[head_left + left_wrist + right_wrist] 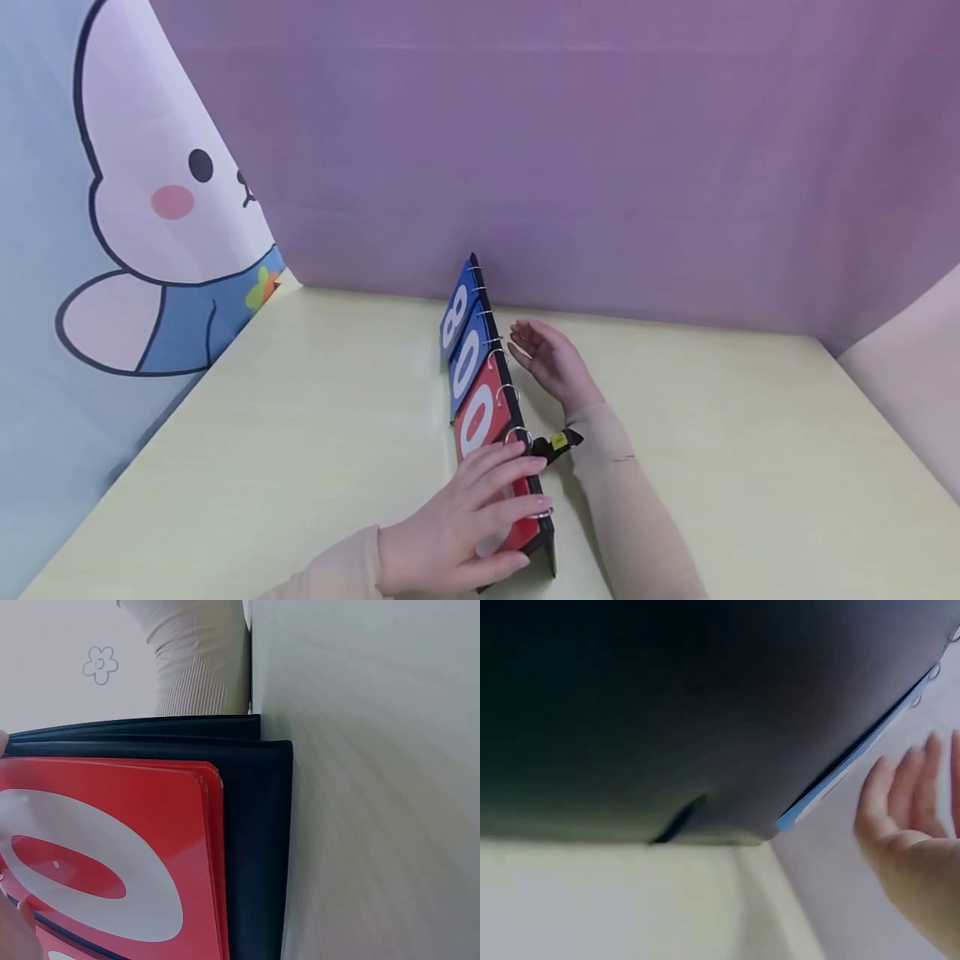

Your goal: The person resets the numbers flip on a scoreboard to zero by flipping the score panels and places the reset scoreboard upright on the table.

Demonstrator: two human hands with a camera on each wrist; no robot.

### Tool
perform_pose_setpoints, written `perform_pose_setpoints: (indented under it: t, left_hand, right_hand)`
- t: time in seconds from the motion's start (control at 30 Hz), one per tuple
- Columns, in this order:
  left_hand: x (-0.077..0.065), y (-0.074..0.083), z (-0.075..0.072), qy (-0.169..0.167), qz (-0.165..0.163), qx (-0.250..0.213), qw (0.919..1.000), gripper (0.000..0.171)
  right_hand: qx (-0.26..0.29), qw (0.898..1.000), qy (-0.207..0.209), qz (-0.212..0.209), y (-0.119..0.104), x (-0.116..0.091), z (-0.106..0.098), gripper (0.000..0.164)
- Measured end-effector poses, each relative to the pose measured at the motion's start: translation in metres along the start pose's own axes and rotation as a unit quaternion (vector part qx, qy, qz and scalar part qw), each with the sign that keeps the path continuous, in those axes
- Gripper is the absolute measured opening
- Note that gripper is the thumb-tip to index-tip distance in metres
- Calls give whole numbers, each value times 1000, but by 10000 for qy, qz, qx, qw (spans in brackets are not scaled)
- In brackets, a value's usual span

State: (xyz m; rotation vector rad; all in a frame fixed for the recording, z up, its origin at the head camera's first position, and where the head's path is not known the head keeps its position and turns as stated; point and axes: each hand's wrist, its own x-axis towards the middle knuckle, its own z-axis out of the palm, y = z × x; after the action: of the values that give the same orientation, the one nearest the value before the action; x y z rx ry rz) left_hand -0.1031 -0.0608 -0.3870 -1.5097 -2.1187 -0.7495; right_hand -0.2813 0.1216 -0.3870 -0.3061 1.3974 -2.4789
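A flip scoreboard [510, 398] stands upright like a tent on the table, running away from me. Its cards hang on metal rings: two blue ones, the far one reading 8 [455, 317] and the other 0 [467, 360], then red cards [480, 417] nearer me. My left hand [450, 521] lies across the near red cards, fingers extended to the ringed top edge. In the left wrist view a red card with a white 0 [191, 847] shows on the black cover [259, 847]. Behind the board, my right hand [551, 358] is held with loosely bent, empty fingers.
The pale yellow table [322, 417] extends on both sides of the board. A purple backdrop [525, 150] rises behind it, and a curtain with a cartoon rabbit [150, 125] hangs at the left. A black wrist strap [557, 447] is on my right wrist.
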Motion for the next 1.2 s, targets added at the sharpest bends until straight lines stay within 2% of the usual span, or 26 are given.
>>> perform_pose_setpoints:
  t: [0.1, 0.23, 0.47, 0.57, 0.67, 1.0, 1.2]
  left_hand:
    - [1, 0, -1, 54, 59, 39, 10000, 50]
    - [1, 0, -1, 49, 76, 27, 10000, 48]
    - [1, 0, -2, -30, -20, -38, 10000, 48]
    - [2, 0, -1, 31, -3, -21, 10000, 48]
    - [1, 0, 0, 41, -30, -72, 10000, 48]
    - [0, 1, -1, -8, -111, -122, 9999, 49]
    - [-1, 1, -1, -41, -127, -111, 9998, 50]
  right_hand:
    - [-79, 9989, 274, 368, 5, 2, -4, 30]
    - [186, 9962, 434, 726, 11, 4, -11, 21]
    - [719, 9936, -191, 854, 11, 3, -15, 41]
    - [654, 9925, -568, 868, 12, 2, -13, 48]
    - [439, 9925, -718, 884, 13, 1, -12, 51]
    - [327, 9944, -447, 899, 14, 2, -11, 56]
    - [540, 9942, -207, 906, 14, 5, -13, 56]
